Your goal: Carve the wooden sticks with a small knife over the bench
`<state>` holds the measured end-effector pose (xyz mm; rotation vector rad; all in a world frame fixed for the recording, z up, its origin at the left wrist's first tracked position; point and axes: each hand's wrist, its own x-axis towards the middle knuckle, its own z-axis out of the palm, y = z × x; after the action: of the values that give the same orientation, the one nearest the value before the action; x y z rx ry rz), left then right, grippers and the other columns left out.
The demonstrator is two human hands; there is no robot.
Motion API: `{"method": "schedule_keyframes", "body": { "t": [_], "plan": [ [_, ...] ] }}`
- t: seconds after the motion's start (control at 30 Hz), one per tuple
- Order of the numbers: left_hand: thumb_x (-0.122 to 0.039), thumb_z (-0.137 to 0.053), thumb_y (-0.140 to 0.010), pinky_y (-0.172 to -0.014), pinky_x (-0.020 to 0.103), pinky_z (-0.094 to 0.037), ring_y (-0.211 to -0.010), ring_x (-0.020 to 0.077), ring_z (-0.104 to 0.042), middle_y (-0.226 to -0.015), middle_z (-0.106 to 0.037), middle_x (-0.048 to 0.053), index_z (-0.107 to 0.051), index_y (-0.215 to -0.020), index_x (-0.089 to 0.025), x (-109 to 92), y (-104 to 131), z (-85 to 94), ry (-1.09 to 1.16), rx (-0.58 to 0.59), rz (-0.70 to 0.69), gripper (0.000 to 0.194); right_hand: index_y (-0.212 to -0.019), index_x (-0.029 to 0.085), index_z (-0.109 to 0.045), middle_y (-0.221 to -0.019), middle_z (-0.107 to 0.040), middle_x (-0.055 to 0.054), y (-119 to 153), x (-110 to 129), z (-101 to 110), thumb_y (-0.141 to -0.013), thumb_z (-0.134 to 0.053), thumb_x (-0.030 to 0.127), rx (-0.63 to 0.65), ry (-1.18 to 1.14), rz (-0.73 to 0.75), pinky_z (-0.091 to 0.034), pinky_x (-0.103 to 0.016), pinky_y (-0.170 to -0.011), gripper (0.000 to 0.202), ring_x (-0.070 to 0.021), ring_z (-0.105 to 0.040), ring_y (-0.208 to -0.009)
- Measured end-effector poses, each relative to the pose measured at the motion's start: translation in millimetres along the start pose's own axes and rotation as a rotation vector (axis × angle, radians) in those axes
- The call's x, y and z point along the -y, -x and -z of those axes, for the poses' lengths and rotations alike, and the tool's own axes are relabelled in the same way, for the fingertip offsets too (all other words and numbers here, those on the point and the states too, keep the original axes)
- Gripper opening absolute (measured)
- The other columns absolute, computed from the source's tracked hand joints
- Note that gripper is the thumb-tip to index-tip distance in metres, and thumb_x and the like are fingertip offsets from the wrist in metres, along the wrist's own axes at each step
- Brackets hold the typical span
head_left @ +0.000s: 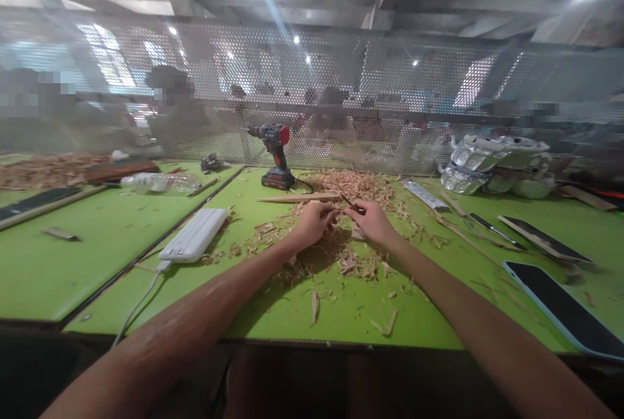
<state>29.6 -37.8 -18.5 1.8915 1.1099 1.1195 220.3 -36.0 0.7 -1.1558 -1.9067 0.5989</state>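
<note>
My left hand is closed at the middle of the bench, its fingers curled beside a pale, tapered wooden stick. That stick points left, and its right end lies just behind the fingers. In my right hand is a thin dark tool, perhaps a carving knife, gripped between thumb and fingers; its working end is too small to make out. Both hands hover close together over a heap of curled wood shavings. Under the right hand shows part of a small wooden block.
A cordless drill stands behind the hands. To the left lie a white power bank with a cable and a plastic bottle. On the right are a phone, a sharpening-type board and foil-like bundles. Perforated mesh borders the back.
</note>
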Motion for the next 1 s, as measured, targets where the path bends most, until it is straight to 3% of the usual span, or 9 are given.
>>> {"method": "schedule_keyframes", "body": {
  "t": [0.13, 0.3, 0.57, 0.8, 1.0],
  "plan": [
    [-0.029, -0.06, -0.097, -0.048, 0.021, -0.045, -0.051, 0.0126, -0.062, -0.064, -0.07, 0.003, -0.074, -0.083, -0.014, 1, -1, 2.0, 0.032, 0.063, -0.018, 0.025, -0.063, 0.023, -0.056, -0.061, -0.052, 0.0, -1, -6, 3, -0.082, -0.068, 0.068, 0.052, -0.015, 0.018, -0.03, -0.029, -0.059, 0.05, -0.0173, -0.044, -0.064],
    [-0.026, -0.057, -0.098, -0.048, 0.021, -0.042, -0.047, 0.0123, -0.059, -0.056, -0.066, 0.001, -0.067, -0.071, -0.016, -2, 0, 8.6, -0.09, 0.105, -0.103, 0.03, -0.071, 0.021, -0.064, -0.065, -0.057, -0.001, -1, -5, 4, -0.086, -0.067, 0.059, 0.084, 0.016, 0.018, -0.035, -0.03, -0.063, 0.041, -0.0175, -0.048, -0.066],
    [-0.044, -0.064, -0.098, -0.046, 0.022, -0.041, -0.047, 0.013, -0.06, -0.059, -0.068, 0.003, -0.063, -0.069, -0.017, 2, -2, 7.3, 0.006, 0.129, -0.032, 0.04, -0.084, 0.021, -0.073, -0.08, -0.07, -0.003, 2, 2, 0, -0.087, -0.068, 0.034, 0.08, -0.04, 0.061, -0.047, -0.034, -0.078, 0.014, -0.0208, -0.063, -0.081],
    [-0.041, -0.065, -0.097, -0.051, 0.022, -0.044, -0.05, 0.0129, -0.061, -0.061, -0.07, 0.003, -0.069, -0.075, -0.014, -5, 0, 7.6, -0.006, 0.111, -0.014, 0.035, -0.089, 0.02, -0.074, -0.089, -0.074, -0.006, 3, 3, 1, -0.09, -0.066, 0.029, 0.076, 0.007, 0.085, -0.049, -0.034, -0.079, 0.013, -0.0215, -0.065, -0.085],
    [-0.037, -0.065, -0.098, -0.052, 0.021, -0.049, -0.052, 0.0118, -0.062, -0.063, -0.069, 0.002, -0.07, -0.079, -0.013, -10, 1, 6.5, 0.194, 0.093, 0.093, 0.031, -0.083, 0.019, -0.07, -0.079, -0.069, -0.004, 6, 3, 1, -0.093, -0.063, 0.031, 0.097, 0.013, 0.084, -0.047, -0.031, -0.072, 0.017, -0.0181, -0.06, -0.073]
  ]
}}
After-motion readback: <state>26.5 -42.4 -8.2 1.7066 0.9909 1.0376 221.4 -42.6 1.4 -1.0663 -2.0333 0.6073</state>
